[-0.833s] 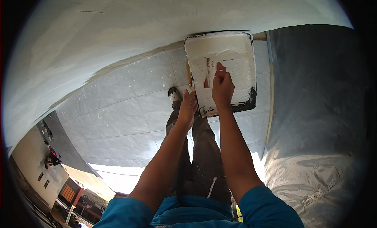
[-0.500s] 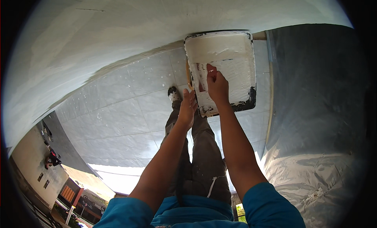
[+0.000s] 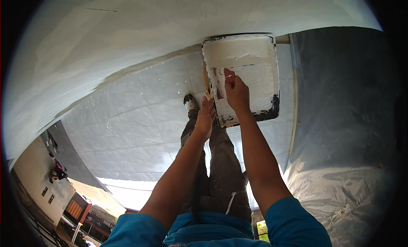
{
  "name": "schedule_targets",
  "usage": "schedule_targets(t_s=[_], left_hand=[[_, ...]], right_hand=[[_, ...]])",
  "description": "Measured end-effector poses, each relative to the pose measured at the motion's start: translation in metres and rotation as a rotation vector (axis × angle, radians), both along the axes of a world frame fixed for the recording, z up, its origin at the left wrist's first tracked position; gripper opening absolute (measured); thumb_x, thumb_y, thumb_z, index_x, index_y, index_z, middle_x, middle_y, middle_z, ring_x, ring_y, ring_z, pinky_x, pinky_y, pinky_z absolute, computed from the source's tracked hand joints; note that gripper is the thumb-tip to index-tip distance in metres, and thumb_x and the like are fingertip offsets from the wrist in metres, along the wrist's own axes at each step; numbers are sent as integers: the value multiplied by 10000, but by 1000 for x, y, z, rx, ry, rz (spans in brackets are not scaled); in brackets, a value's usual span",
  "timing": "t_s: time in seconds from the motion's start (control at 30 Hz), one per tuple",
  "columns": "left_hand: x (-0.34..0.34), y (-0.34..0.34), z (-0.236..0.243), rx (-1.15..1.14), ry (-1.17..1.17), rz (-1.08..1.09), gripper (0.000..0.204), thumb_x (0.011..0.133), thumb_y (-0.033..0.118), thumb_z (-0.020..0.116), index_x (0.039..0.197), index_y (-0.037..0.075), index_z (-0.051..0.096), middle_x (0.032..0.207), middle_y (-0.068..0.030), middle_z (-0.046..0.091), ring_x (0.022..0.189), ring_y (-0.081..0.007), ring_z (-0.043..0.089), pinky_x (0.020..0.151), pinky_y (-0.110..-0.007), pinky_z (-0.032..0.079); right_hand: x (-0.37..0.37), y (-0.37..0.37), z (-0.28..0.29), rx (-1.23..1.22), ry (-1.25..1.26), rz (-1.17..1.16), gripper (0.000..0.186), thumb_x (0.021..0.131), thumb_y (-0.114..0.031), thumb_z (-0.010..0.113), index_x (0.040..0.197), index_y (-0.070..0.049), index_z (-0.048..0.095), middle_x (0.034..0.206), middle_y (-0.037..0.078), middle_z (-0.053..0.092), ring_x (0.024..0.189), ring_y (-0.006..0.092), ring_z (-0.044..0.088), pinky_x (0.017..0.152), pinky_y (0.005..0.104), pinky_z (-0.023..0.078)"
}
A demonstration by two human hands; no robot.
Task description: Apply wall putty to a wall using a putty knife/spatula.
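A paint tray (image 3: 270, 81) with black showing at its rim holds thick white paint. My right hand (image 3: 238, 96) grips a red tool (image 3: 229, 75) coated with white, whose wide head lies in the tray's left part. My left hand (image 3: 206, 116), fingers extended, is at the tray's lower-left side; whether it touches the rim I cannot tell. A yellow-brown curved thing (image 3: 206, 81) runs along the tray's left side.
A pale wall (image 3: 178, 17) spans the top, close beside the tray. Below is a grey tiled floor (image 3: 123, 119) with white spatters, where my legs and foot show. A dark sheeted surface (image 3: 335, 89) is at right. A small figure, apparently a person (image 3: 58, 172), is far lower left.
My right hand and the red tool have moved left across the tray since the earliest frame. The left hand stays beside the tray.
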State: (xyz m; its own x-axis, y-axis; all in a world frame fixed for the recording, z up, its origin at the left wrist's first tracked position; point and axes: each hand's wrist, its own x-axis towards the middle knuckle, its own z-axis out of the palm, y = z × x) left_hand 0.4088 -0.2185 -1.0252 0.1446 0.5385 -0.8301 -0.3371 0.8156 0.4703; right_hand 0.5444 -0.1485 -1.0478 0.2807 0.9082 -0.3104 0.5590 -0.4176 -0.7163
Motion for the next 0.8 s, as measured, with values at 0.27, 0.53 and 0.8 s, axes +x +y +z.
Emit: schedule_targets(t_s=[0.27, 0.53, 0.8], left_hand=[[-3, 3, 4, -24, -4, -12, 1075, 920, 794, 227, 1529, -86, 136, 1615, -243, 154, 1516, -311, 131, 1217, -426, 119], [-3, 2, 1, -14, -10, -8, 1063, 928, 783, 219, 1524, -94, 145, 1608, -249, 170, 1513, -321, 139, 1219, -427, 127], [-2, 2, 3, -2, 0, -8, 1076, 920, 793, 215, 1524, -94, 139, 1611, -247, 164, 1513, -325, 134, 1220, -431, 127]], right_hand=[[-4, -11, -3, -31, -12, -18, 177, 879, -163, 606, 909, 9, 574, 820, 243, 672, 796, 442, 661, 685, 488, 513], [-5, -12, -2, -42, -4, -51, 172, 875, -165, 604, 901, 4, 586, 832, 235, 681, 803, 439, 666, 694, 481, 520], [1, -12, -8, -18, -11, -96, 192, 864, -182, 609, 889, 6, 574, 814, 235, 673, 795, 443, 659, 702, 493, 514]])
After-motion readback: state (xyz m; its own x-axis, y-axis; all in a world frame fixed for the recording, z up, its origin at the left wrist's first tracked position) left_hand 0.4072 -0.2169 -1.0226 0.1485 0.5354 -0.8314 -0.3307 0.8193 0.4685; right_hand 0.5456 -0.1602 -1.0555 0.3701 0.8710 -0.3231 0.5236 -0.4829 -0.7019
